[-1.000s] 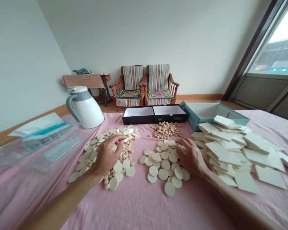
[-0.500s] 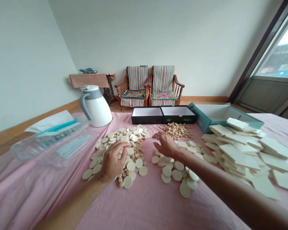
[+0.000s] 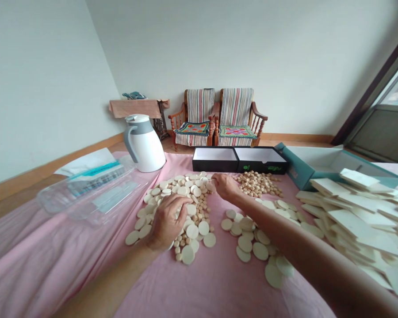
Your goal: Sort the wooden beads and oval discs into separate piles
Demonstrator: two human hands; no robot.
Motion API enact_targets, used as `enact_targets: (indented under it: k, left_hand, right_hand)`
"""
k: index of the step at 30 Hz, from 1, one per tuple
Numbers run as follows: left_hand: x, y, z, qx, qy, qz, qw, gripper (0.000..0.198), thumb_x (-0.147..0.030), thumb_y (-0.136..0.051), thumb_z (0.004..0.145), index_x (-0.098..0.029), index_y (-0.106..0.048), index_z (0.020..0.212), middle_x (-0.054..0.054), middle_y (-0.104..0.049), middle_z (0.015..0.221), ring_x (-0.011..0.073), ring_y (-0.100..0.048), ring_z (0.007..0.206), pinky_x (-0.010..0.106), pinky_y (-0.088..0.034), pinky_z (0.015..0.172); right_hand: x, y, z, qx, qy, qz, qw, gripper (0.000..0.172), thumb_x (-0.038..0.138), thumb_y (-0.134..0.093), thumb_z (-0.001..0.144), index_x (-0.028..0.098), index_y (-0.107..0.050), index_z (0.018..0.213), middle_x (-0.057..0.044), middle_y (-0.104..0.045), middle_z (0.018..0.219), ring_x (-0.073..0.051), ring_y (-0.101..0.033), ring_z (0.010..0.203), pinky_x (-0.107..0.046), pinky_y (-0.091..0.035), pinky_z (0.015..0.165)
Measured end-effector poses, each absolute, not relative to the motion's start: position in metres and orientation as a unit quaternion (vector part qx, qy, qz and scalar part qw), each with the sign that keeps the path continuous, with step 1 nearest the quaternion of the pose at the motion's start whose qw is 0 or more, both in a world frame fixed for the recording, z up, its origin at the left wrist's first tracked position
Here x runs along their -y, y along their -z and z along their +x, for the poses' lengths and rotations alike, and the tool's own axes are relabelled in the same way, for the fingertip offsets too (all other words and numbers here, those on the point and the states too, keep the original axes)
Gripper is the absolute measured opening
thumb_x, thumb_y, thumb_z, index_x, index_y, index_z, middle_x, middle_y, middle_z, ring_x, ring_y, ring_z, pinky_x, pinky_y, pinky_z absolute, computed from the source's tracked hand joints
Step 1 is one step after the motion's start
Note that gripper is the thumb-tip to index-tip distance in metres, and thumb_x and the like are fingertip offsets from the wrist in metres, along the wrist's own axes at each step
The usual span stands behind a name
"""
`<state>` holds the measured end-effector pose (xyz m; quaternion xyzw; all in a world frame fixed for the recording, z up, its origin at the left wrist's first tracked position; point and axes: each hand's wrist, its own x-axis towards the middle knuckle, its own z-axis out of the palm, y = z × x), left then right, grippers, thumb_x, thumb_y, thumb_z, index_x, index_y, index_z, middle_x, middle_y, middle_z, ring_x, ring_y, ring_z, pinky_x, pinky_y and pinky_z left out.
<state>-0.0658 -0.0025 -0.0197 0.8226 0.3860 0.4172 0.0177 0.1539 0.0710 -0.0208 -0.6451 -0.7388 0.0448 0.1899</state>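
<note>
My left hand [image 3: 169, 220] rests over the left pile of round wooden discs [image 3: 192, 231], palm down. Its fingers curve forward with the thumb apart, and no held piece shows. At the right edge of this pile, my right hand [image 3: 226, 186] has its fingertips pinched together at a pale wooden disc; the fingers partly cover the contact. Small wooden blocks [image 3: 199, 212] lie mixed among the discs. A second group of discs [image 3: 245, 243] lies below my right forearm, which hides some of them. Beyond my right wrist is a heap of small wooden blocks [image 3: 258, 183].
Two black open boxes [image 3: 215, 165] stand behind the piles. A teal box [image 3: 298, 170] sits right of them, behind stacked square wooden pieces [image 3: 358, 216]. At left are a white jug [image 3: 149, 150] and clear plastic packaging [image 3: 86, 190]. Pink cloth [image 3: 192, 291] covers the table.
My right hand has moved from above the right-hand discs to the left pile's edge, and its spread fingers have closed. My left hand stays over its pile. The view has turned slightly left.
</note>
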Motion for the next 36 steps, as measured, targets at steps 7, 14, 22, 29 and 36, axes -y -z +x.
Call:
enact_targets:
  k: [7, 14, 22, 29, 36]
  left_hand:
    - [-0.001, 0.020, -0.066, -0.393, -0.424, 0.815, 0.034, 0.020, -0.013, -0.046, 0.084, -0.019, -0.064, 0.090, 0.005, -0.066, 0.090, 0.0174, -0.060, 0.089, 0.031, -0.047, 0.082]
    - [-0.002, 0.021, -0.065, -0.386, -0.433, 0.814, 0.025, 0.019, -0.013, -0.046, 0.085, -0.019, -0.063, 0.090, 0.005, -0.066, 0.089, 0.0168, -0.060, 0.089, 0.029, -0.047, 0.081]
    - [-0.002, 0.021, -0.067, -0.381, -0.429, 0.819, 0.016, 0.020, -0.011, -0.047, 0.084, -0.019, -0.063, 0.091, 0.004, -0.065, 0.089, 0.0165, -0.059, 0.088, 0.029, -0.046, 0.081]
    - [-0.003, 0.020, -0.068, -0.377, -0.431, 0.820, 0.007, 0.019, -0.011, -0.047, 0.084, -0.018, -0.064, 0.090, 0.004, -0.066, 0.089, 0.0161, -0.060, 0.088, 0.028, -0.046, 0.081]
    - [-0.005, 0.019, -0.068, -0.375, -0.441, 0.816, 0.002, 0.020, -0.011, -0.047, 0.083, -0.017, -0.065, 0.087, 0.004, -0.067, 0.086, 0.0169, -0.061, 0.085, 0.029, -0.048, 0.079]
  right_hand:
    - [-0.034, -0.017, 0.214, 0.807, -0.249, -0.511, 0.157, 0.024, 0.015, -0.048, 0.073, 0.016, -0.072, 0.077, -0.001, -0.068, 0.068, -0.012, -0.059, 0.061, -0.019, -0.040, 0.056]
    - [-0.033, -0.011, 0.214, 0.807, -0.193, -0.527, 0.181, 0.020, 0.015, -0.053, 0.072, 0.015, -0.072, 0.077, -0.003, -0.070, 0.072, -0.013, -0.062, 0.064, -0.021, -0.043, 0.060]
    - [-0.049, 0.019, 0.148, 0.799, -0.045, -0.584, 0.139, 0.021, 0.016, -0.052, 0.076, 0.016, -0.065, 0.093, -0.011, -0.065, 0.098, -0.019, -0.060, 0.085, -0.025, -0.042, 0.071]
    - [-0.047, 0.026, 0.146, 0.788, -0.020, -0.599, 0.140, 0.022, 0.008, -0.045, 0.077, 0.014, -0.060, 0.092, -0.011, -0.061, 0.097, -0.018, -0.058, 0.082, -0.025, -0.039, 0.067]
    - [-0.046, -0.002, 0.216, 0.689, 0.079, -0.704, 0.155, 0.021, 0.010, -0.046, 0.075, 0.015, -0.062, 0.088, -0.012, -0.058, 0.090, -0.021, -0.056, 0.082, -0.027, -0.037, 0.066]
